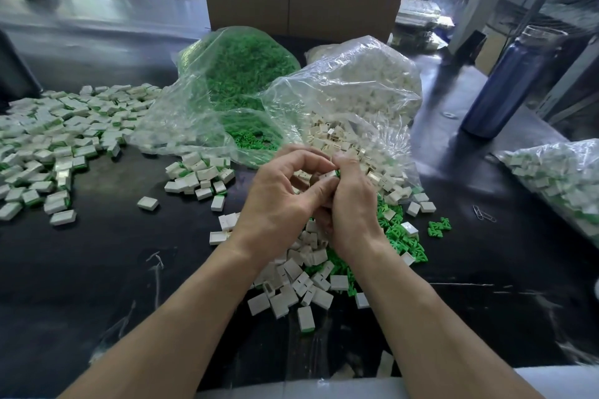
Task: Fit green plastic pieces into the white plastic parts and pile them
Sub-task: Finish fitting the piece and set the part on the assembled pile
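Your left hand [275,201] and right hand [350,201] meet above the dark worktop [129,269], fingers curled, together pinching a small white plastic part [327,175] with green showing beside it. Loose white parts [291,285] and green plastic pieces [405,236] lie just below your hands.

No writing, label, brand, number or sign can be read anywhere. The cardboard box [304,0] shows plain brown faces, the blue bottle [505,81] to the right of the box bears no legible mark, and the clear bags in front of the box carry no print that can be made out. The things far behind the box are too blurred to tell.
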Demonstrator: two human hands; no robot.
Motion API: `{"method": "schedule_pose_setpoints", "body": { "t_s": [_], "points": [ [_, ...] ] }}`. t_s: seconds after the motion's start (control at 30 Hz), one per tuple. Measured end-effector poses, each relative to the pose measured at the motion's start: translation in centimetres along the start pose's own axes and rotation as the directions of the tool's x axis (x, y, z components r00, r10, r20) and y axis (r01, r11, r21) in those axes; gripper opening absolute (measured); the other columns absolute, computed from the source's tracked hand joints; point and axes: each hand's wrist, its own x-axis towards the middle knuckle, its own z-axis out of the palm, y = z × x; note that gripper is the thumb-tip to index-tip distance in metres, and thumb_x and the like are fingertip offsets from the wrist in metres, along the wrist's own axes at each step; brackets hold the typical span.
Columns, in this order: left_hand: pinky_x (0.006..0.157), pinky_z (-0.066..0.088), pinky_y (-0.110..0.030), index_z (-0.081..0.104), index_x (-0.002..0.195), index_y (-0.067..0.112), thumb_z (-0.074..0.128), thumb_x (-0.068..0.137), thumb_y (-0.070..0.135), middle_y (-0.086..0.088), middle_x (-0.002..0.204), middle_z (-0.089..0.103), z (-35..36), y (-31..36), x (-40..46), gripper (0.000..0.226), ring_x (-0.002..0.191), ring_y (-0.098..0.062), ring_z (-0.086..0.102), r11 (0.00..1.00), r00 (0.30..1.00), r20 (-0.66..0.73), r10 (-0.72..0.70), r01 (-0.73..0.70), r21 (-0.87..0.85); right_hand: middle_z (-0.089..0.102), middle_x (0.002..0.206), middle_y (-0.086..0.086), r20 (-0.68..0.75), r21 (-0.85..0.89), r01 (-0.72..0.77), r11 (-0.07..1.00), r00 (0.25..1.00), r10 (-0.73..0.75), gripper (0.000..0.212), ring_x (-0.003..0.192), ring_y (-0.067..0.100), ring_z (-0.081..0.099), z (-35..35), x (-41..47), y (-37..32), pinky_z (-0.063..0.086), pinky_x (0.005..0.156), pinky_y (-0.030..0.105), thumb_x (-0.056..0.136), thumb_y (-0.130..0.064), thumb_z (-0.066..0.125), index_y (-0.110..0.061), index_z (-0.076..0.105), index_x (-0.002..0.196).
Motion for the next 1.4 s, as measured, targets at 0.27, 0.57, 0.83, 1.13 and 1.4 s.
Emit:
{"method": "schedule_pose_setpoints", "body": {
  "t_s": [0.27,0.57,0.83,1.13,1.4],
  "points": [
    [0.058,0.056,-0.018,0.074,0.093,0.001,0.075,0.091,-0.002,0.0,0.113,0.071,0.29,0.31,-0.12,0.005,0.067,-0.006,0.069,0.998,0.999,-0.011,-0.037,0.037,-0.048,0.081,0.088,0.011,0.002,0.073,0.033,0.997,0.999,-0.033,0.051,0.084,0.026,0.08,0.37,-0.05,0.02,0.061,0.059,0.03,0.108,-0.03,0.037,-0.023,0.085,0.09],
    [0.057,0.058,-0.022,0.075,0.091,0.0,0.075,0.092,0.0,0.0,0.111,0.075,0.21,0.0,-0.22,0.001,0.072,-0.016,0.073,0.996,0.999,-0.027,-0.043,0.04,-0.085,0.079,0.098,0.021,-0.044,0.101,0.038,0.994,0.998,-0.034,0.055,0.094,0.038,0.079,0.55,0.32,0.35,0.066,0.073,0.046,0.111,-0.028,0.035,-0.02,0.085,0.088],
    [0.056,0.059,-0.028,0.076,0.092,0.001,0.075,0.092,0.001,0.001,0.11,0.076,0.03,-0.02,-0.36,0.002,0.073,-0.021,0.072,0.994,0.998,-0.044,-0.038,0.033,-0.101,0.078,0.083,0.017,-0.067,0.116,0.027,0.993,0.998,-0.019,0.049,0.072,0.027,0.078,0.78,0.07,0.12,0.057,0.051,0.028,0.113,-0.029,0.036,-0.005,0.076,0.099],
    [0.057,0.059,-0.027,0.076,0.093,0.0,0.075,0.092,0.001,0.0,0.11,0.077,-0.04,-0.05,-0.42,0.002,0.076,-0.021,0.073,0.996,0.998,-0.049,-0.033,0.029,-0.089,0.078,0.091,0.021,-0.074,0.096,0.047,0.994,0.996,-0.04,0.053,0.084,0.036,0.078,0.98,-0.15,0.25,0.06,0.054,0.032,0.113,-0.03,0.037,-0.012,0.081,0.089],
    [0.062,0.06,-0.023,0.076,0.095,0.004,0.075,0.092,0.003,0.002,0.112,0.076,-0.03,-0.3,-0.24,0.003,0.08,-0.017,0.075,1.0,0.999,-0.043,0.0,-0.001,-0.03,0.074,0.069,0.003,-0.013,-0.015,0.06,0.998,0.998,-0.06,0.055,0.063,0.018,0.072,0.1,0.24,0.4,0.053,0.048,0.026,0.112,-0.042,0.038,-0.024,0.083,0.086]
  ]
}}
